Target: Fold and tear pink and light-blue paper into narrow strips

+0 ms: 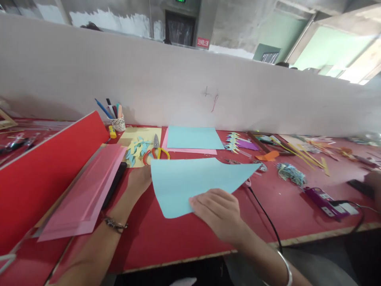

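Observation:
A curved, light blue sheet of paper (190, 178) is tilted above the red table in front of me. My right hand (218, 210) grips its lower edge, fingers together on the upper face. My left hand (144, 177) is at the sheet's left edge, and the paper hides its fingers. Just beyond that hand lie scissors (156, 153) with red and yellow handles. Blue and yellow paper scraps (137, 150) are beside them on a yellow sheet (143, 132). Farther back, another light blue sheet (193, 138) rests on a pink sheet (193, 151).
Pink sheets (86, 190) lean by a red panel (53, 178) on the left. A pen cup (118, 123) stands near the white partition (166, 79). To the right are shredded paper (291, 174), a purple power strip (324, 202), a black cable (264, 210) and another person's hand (374, 182).

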A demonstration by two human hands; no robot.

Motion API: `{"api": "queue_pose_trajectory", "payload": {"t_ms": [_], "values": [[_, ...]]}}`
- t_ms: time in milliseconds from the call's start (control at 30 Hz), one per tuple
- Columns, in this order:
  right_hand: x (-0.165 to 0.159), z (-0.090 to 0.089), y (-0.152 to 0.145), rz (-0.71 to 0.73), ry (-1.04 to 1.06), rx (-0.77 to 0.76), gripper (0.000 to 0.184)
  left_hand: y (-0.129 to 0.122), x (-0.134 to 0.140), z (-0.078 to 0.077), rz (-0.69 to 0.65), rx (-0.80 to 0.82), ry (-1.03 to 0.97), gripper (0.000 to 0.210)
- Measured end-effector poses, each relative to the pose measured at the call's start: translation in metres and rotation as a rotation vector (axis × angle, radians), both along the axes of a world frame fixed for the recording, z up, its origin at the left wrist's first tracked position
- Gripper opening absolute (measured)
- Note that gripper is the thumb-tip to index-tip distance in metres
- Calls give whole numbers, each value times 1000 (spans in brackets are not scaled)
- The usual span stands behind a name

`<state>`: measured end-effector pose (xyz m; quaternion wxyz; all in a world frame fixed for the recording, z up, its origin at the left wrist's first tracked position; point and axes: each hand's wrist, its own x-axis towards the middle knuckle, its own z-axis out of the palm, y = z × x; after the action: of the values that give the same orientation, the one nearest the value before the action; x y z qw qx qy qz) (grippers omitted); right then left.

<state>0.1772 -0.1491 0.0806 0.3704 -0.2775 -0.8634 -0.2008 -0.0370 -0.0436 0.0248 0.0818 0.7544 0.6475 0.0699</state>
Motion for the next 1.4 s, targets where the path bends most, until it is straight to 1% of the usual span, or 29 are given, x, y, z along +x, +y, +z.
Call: {"api": "queue_pose_trajectory", "payload": {"t_ms": [67, 133, 200, 233, 267, 300, 333, 367, 400, 433, 467, 533, 567, 633, 700, 767, 833, 900, 1033, 1100, 1167, 1267, 1333, 1400], "values": [[0, -19, -11, -45, -1, -10, 16, -3, -2, 7, 32, 33, 34, 31], [-1, -35, -17, -66, -2, -42, 18, -10, -5, 16, 85, 149, 32, 33], [-4, -48, -22, -70, -17, -107, 22, -25, -7, 24, 86, 267, -72, 34], [-6, -53, -25, -76, -20, -136, 24, -35, -7, 27, 37, 281, -167, 35], [-8, -58, -26, -87, -23, -164, 25, -47, -6, 29, -70, 236, -282, 36], [-11, -62, -28, -100, -23, -188, 26, -60, -4, 29, -219, 124, -364, 39], [-13, -64, -29, -112, -22, -211, 27, -73, -1, 28, -364, -7, -397, 46], [-16, -66, -30, -115, -25, -239, 28, -85, 4, 26, -483, -135, -392, 56], [-18, -68, -31, -111, -32, -271, 29, -97, 9, 23, -565, -244, -367, 65], [-20, -68, -31, -102, -43, -304, 29, -106, 14, 19, -612, -329, -338, 68], [-21, -67, -31, -89, -57, -336, 29, -113, 19, 16, -600, -360, -340, 64], [-20, -64, -30, -65, -107, -405, 25, -121, 24, 9, -540, -381, -339, 38], [-17, -62, -29, -62, -140, -444, 21, -123, 25, 6, -510, -371, -336, 32], [-6, -56, -27, -69, -208, -539, 13, -124, 22, 1, -496, -343, -320, 35], [8, -51, -24, -93, -267, -641, 9, -124, 16, 0, -501, -328, -310, 39], [24, -47, -22, -119, -320, -724, 14, -125, 11, 1, -477, -344, -291, 42], [37, -42, -20, -130, -339, -776, 23, -127, 6, 5, -433, -379, -243, 43], [46, -36, -16, -127, -347, -816, 27, -128, 3, 10, -408, -408, -186, 43], [48, -24, 2, -127, -420, -917, 27, -122, -1, 16, -381, -425, -113, 41], [44, -23, 17, -115, -457, -955, 24, -115, -1, 16, -358, -399, -92, 39], [39, -25, 30, -122, -493, -928, 23, -107, 0, 16, -332, -363, -79, 38], [33, -32, 38, -290, -537, -864, 19, -94, 6, 15, -305, -327, -47, 32], [31, -36, 34, -409, -539, -875, 15, -86, 12, 14, -311, -298, -5, 28], [31, -36, 25, -475, -511, -915, 14, -80, 18, 10, -339, -270, 51, 25]]}}
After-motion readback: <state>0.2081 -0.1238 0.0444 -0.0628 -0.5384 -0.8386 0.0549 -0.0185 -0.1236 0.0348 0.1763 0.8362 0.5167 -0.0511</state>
